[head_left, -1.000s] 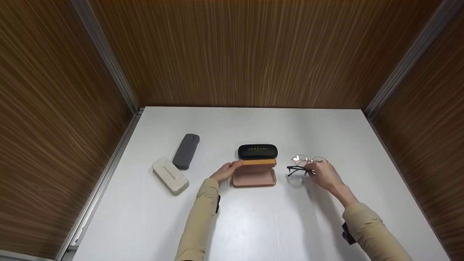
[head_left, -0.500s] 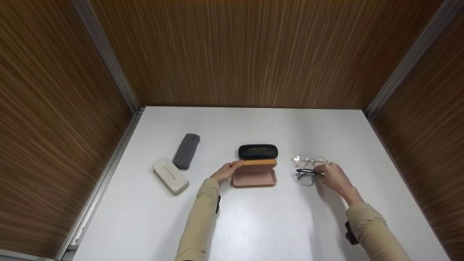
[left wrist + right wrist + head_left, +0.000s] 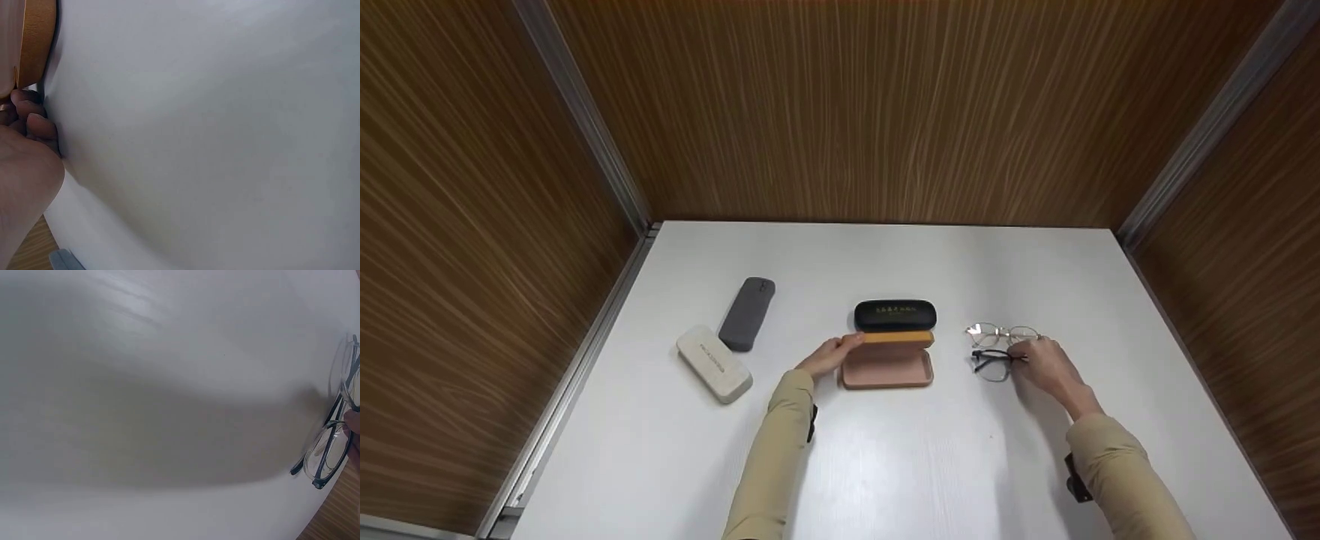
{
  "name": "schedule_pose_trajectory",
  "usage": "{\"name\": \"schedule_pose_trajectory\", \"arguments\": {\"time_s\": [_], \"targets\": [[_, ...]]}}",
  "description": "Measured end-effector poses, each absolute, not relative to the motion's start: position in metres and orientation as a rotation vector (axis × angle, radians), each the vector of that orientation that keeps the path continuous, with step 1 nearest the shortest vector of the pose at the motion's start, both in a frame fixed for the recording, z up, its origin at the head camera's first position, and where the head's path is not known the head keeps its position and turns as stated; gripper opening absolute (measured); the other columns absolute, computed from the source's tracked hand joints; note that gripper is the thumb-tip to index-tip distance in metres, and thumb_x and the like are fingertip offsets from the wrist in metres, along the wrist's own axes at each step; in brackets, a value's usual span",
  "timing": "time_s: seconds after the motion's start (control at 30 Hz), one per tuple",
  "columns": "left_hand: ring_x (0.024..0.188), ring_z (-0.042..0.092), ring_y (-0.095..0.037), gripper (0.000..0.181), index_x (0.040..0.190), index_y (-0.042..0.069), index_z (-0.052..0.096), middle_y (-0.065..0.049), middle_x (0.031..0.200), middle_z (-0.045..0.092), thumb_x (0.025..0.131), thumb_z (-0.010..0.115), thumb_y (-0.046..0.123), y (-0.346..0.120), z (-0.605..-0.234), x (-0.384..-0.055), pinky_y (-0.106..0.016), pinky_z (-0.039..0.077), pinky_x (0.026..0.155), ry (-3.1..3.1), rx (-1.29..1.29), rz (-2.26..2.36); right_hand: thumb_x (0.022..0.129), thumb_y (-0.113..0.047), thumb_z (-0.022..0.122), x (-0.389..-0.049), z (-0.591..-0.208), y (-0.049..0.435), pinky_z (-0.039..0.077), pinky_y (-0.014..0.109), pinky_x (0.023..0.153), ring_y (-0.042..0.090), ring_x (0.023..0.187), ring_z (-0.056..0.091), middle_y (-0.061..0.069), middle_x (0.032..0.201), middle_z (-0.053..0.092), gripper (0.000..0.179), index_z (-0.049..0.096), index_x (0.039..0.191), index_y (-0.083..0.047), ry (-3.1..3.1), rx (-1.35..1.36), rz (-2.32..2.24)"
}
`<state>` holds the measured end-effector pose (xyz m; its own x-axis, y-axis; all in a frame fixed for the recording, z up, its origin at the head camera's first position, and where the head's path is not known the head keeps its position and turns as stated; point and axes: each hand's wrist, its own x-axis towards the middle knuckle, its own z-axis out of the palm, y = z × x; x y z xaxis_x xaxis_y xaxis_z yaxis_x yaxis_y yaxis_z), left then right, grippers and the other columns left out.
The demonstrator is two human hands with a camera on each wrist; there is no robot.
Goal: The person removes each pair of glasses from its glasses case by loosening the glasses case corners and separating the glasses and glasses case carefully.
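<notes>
My left hand grips the raised lid of an open glasses case, orange-yellow along the lid's edge and pink inside. In the left wrist view, the orange side of the case shows at the upper left above my curled fingers. Over to the right, my right hand pinches black-framed glasses by the middle of the frame. These glasses also appear at the right edge of the right wrist view, their temples folded. Thin metal-rimmed glasses lie just behind them, partly covered by my hand.
Behind the open case lies a closed black glasses case, close against its lid. At the left of the white table lie a dark grey case and a cream case, touching or nearly so. Wood-grain panels enclose the table.
My right hand has moved a little to the right with the black-framed glasses, uncovering more of the metal-rimmed pair. My left hand and the open case have stayed in place.
</notes>
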<state>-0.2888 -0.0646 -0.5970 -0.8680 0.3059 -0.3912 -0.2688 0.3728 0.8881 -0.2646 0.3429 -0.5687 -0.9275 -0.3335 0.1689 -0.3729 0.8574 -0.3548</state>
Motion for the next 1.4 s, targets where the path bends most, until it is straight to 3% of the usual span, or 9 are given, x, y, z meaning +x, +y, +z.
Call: {"name": "schedule_pose_trajectory", "arguments": {"time_s": [0.57, 0.77, 0.87, 1.0, 1.23, 1.4], "targets": [[0.154, 0.026, -0.036, 0.085, 0.154, 0.001, 0.036, -0.018, 0.161, 0.037, 0.098, 0.044, 0.064, -0.063, -0.599, -0.291, -0.049, 0.022, 0.127, 2.143, 0.076, 1.522, 0.078, 0.014, 0.069, -0.267, -0.573, 0.337, 0.058, 0.053, 0.072, 0.041, 0.083, 0.071, 0.018, 0.085, 0.075, 0.016, 0.074, 0.084, 0.0, -2.91, 0.529, 0.478], [0.154, 0.025, -0.036, 0.087, 0.154, 0.0, 0.035, -0.02, 0.162, 0.035, 0.097, 0.047, 0.064, -0.064, -0.598, -0.289, -0.048, 0.021, 0.128, 2.13, 0.075, 1.544, 0.079, 0.015, 0.068, -0.266, -0.571, 0.337, 0.058, 0.053, 0.071, 0.041, 0.083, 0.071, 0.019, 0.089, 0.075, 0.018, 0.073, 0.087, 0.0, -2.919, 0.545, 0.485], [0.154, 0.024, -0.037, 0.09, 0.155, -0.002, 0.033, -0.021, 0.162, 0.034, 0.096, 0.048, 0.064, -0.065, -0.597, -0.288, -0.048, 0.021, 0.128, 2.133, 0.068, 1.547, 0.077, 0.018, 0.063, -0.265, -0.568, 0.332, 0.058, 0.055, 0.074, 0.042, 0.086, 0.07, 0.022, 0.094, 0.074, 0.026, 0.074, 0.094, 0.002, -2.909, 0.524, 0.487], [0.154, 0.024, -0.038, 0.093, 0.155, -0.004, 0.031, -0.022, 0.162, 0.033, 0.095, 0.048, 0.065, -0.066, -0.595, -0.287, -0.048, 0.022, 0.127, 2.147, 0.05, 1.54, 0.077, 0.021, 0.057, -0.262, -0.565, 0.316, 0.055, 0.059, 0.09, 0.048, 0.103, 0.067, 0.029, 0.108, 0.072, 0.041, 0.071, 0.112, 0.006, -2.826, 0.44, 0.483], [0.153, 0.028, -0.036, 0.086, 0.153, -0.002, 0.038, -0.02, 0.16, 0.038, 0.097, 0.046, 0.063, -0.066, -0.598, -0.29, -0.047, 0.022, 0.127, 2.154, 0.08, 1.534, 0.082, 0.005, 0.071, -0.255, -0.575, 0.261, 0.053, 0.057, 0.096, 0.046, 0.109, 0.066, 0.027, 0.115, 0.071, 0.041, 0.065, 0.123, 0.008, -2.669, 0.499, 0.719], [0.153, 0.029, -0.037, 0.084, 0.152, -0.001, 0.04, -0.02, 0.159, 0.039, 0.098, 0.045, 0.063, -0.066, -0.599, -0.291, -0.048, 0.023, 0.127, 2.162, 0.097, 1.528, 0.079, -0.01, 0.082, -0.25, -0.59, 0.227, 0.053, 0.057, 0.095, 0.046, 0.111, 0.063, 0.03, 0.122, 0.066, 0.077, 0.045, 0.143, 0.012, -2.697, 0.561, 1.073]]}}
